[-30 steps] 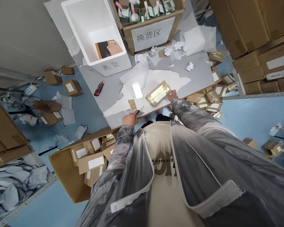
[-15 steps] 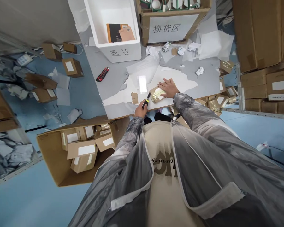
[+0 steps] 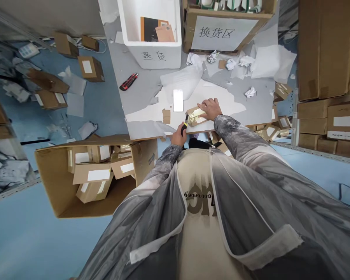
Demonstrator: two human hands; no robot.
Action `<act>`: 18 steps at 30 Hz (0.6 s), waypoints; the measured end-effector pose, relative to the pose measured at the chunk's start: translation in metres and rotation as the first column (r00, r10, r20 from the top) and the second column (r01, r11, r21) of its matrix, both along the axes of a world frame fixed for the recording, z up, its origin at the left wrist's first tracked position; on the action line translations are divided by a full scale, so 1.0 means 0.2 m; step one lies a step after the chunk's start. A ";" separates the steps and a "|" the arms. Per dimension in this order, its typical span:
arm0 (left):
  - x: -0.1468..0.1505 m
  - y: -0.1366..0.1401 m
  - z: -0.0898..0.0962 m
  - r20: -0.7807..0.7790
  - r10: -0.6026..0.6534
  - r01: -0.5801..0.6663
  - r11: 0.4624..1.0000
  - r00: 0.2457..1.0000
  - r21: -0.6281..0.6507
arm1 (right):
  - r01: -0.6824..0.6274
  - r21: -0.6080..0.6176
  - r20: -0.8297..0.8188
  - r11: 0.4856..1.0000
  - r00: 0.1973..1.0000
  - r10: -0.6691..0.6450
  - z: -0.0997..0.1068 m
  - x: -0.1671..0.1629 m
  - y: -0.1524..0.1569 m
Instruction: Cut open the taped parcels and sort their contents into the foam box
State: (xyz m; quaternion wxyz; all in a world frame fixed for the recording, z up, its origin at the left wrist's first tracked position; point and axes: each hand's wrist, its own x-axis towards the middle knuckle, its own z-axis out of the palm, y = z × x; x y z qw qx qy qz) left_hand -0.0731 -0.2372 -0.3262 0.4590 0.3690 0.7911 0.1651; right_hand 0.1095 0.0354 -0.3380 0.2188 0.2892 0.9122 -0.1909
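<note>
My left hand (image 3: 178, 136) is closed around a black and yellow utility knife (image 3: 184, 126) near the table's front edge. The knife's tip points away from me, up against the left end of a small cardboard box (image 3: 196, 117). Shiny tape runs over that box, which lies on white paper. From the right, my right hand (image 3: 211, 109) grips the box, its fingers bent over the top and far side. The knife's blade is too small to make out. Just beyond the knife lies a phone (image 3: 178, 100) with a bright white screen.
A red and black cutter (image 3: 128, 82) lies at the left of the table (image 3: 151, 74). Behind stand a white foam box (image 3: 160, 58) and a labelled carton (image 3: 189, 33). Crumpled paper (image 3: 250, 92) is scattered rightward. A large open carton (image 3: 46, 179) of parcels stands at lower left.
The view has shifted slightly. My right hand's spread fingers have drawn in and bent over the box. My left hand and the knife have moved a little to the right with respect to the phone.
</note>
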 end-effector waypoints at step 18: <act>-0.02 -0.18 0.03 -0.072 -0.144 0.141 0.989 0.987 -0.047 | 0.097 0.022 0.062 0.995 0.993 -0.098 0.05 -0.03 -0.07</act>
